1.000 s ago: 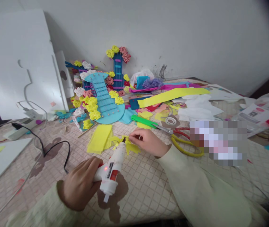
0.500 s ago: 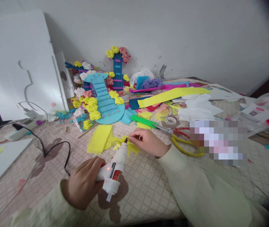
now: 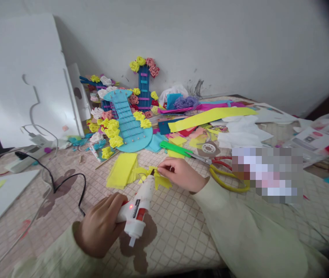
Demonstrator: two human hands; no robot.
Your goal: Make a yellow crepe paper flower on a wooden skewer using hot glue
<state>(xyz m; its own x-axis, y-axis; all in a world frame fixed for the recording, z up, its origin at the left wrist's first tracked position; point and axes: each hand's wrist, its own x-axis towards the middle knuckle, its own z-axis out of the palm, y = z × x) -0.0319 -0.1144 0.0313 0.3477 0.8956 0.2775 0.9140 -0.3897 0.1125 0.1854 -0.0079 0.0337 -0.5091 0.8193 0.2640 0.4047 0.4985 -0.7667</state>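
My left hand (image 3: 103,222) is wrapped round the handle of a white hot glue gun (image 3: 137,210), whose small red light is lit. Its dark nozzle touches or almost touches a yellow crepe paper piece (image 3: 162,181). My right hand (image 3: 182,173) pinches the end of that yellow paper between thumb and fingertips, just right of the nozzle. Left of the nozzle, a flat stack of yellow paper strips (image 3: 121,170) lies on the table. Part of the pinched paper is hidden behind the nozzle and fingers.
Behind stands a light-blue guitar-shaped board (image 3: 129,129) trimmed with yellow paper flowers (image 3: 112,127). Green-handled scissors (image 3: 178,150) and yellow-handled pliers (image 3: 228,185) lie beyond my right hand. A black cord (image 3: 66,178) runs from the power strip (image 3: 27,160). A long yellow strip (image 3: 211,117) lies at the back.
The glue gun's rear has shifted very slightly left, with my left hand. My right hand keeps its pinch on the yellow paper in the same place.
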